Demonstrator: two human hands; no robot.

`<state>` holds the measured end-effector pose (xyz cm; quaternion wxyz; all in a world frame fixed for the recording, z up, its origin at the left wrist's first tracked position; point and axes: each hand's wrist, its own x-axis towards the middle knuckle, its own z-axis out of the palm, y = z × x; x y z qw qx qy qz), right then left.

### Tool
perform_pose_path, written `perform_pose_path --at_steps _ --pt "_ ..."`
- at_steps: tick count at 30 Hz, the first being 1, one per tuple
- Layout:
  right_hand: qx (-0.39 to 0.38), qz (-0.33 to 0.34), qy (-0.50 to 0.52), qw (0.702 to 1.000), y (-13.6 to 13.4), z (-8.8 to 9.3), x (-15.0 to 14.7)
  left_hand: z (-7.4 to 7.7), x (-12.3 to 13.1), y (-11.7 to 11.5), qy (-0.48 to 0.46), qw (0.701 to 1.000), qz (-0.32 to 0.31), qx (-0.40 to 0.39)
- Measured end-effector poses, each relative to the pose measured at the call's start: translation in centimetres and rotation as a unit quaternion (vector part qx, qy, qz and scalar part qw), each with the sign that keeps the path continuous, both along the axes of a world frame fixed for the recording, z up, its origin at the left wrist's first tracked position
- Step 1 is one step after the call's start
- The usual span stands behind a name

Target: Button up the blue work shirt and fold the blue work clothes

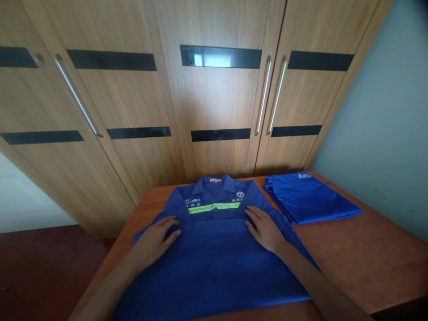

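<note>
A dark blue work jacket [214,263] lies spread on the wooden table, its collar toward the wardrobe. Across its chest runs a yellow-green and silver reflective strip, with white prints on both sides above it. The cloth nearer me covers the lower chest in a flat layer with a straight upper edge. My left hand [157,238] rests on the left side of the jacket, fingers stretched out and thumb apart. On the right side, my right hand [264,227] lies with its fingers extended on the cloth, just below the strip's right end.
A folded bright blue garment [310,200] with white letters lies at the back right of the table [374,267]. Behind the table stands a wooden wardrobe [217,98] with long metal handles. A pale wall [384,147] bounds the right side.
</note>
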<state>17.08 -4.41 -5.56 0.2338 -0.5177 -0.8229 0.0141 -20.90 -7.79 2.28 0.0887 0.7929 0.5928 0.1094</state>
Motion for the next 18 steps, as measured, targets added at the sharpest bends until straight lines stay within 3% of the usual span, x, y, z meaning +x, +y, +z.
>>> perform_pose_path --at_steps 4,7,12,18 --pt "-0.002 0.003 0.002 1.000 0.1 -0.2 0.0 0.0 -0.3 2.1 0.020 0.998 -0.005 0.064" --pt "-0.005 0.002 -0.003 1.000 0.1 -0.2 0.1 -1.8 -0.4 3.0 0.073 0.994 -0.010 0.081" --pt "-0.003 0.007 0.000 1.000 0.0 0.0 0.1 -4.6 -0.5 2.5 0.126 0.990 0.016 0.060" --pt "-0.011 0.018 -0.008 1.000 -0.2 -0.1 0.4 -4.4 -0.4 1.7 0.124 0.991 0.024 0.041"
